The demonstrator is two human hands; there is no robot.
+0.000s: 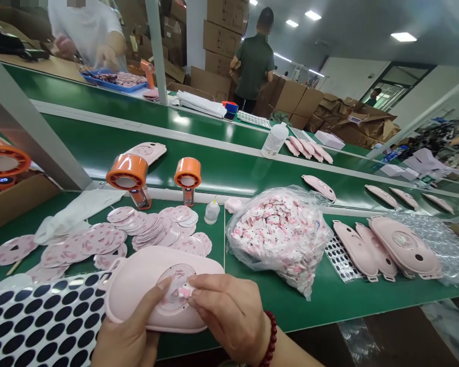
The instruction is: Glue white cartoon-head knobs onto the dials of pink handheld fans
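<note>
My left hand (128, 334) grips a pink oval plastic shell (141, 285) from below, thumb lying across its face near the round recess. My right hand (229, 311), with a dark red bead bracelet on the wrist, pinches a small pink-and-white badge (184, 291) against the middle of that recess. A sheet of black round stickers (34, 318) lies under the shell's left end. Just beyond, round pink printed discs (149, 229) lie spread in overlapping piles.
A clear bag of small pink badges (279, 229) sits to the right, with stacked pink shells (390, 250) beyond it. Two orange tools (129, 176) and a small glue bottle (211, 211) stand behind the discs. More shells lie on the green conveyor (222, 168). Other people work across it.
</note>
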